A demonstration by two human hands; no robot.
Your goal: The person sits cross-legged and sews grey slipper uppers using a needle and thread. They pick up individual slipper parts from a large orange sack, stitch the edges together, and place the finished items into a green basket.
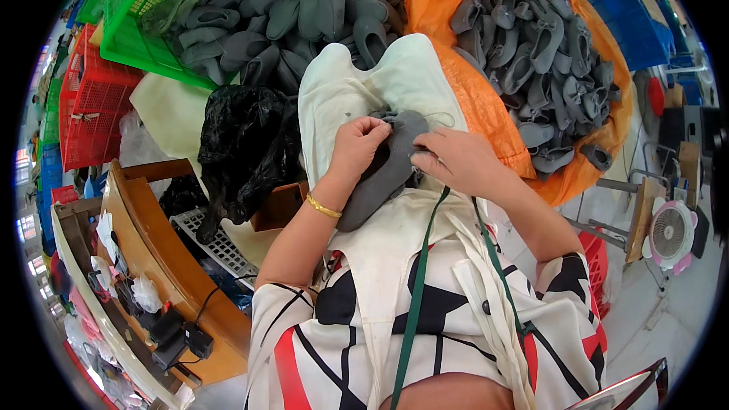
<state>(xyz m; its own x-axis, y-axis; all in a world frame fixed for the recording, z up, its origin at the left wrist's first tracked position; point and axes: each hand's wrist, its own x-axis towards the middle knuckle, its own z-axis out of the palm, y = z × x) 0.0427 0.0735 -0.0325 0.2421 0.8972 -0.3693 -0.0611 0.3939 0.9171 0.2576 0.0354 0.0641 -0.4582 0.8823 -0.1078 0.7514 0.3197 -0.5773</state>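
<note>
A grey cloth shoe (377, 193) lies on the white cloth (330, 95) over my lap, its opening facing up. My left hand (358, 146) pinches the rim near the shoe's far end, thumb and forefinger pressed together. At the right side of that same end, my right hand (456, 156) has its fingers drawn together close against the shoe. Whatever is between its fingertips is too small to make out. Just beyond the right hand, a thin loop of thread (440, 116) shows against the cloth.
Grey shoes (304, 4) form a big pile ahead, beside a green crate (125, 38). An orange sack (486, 125) at the right holds more shoes (543, 53). On the left are a black plastic bag (247, 148), a red crate (95, 99) and a wooden desk (163, 250). A fan (672, 234) stands right.
</note>
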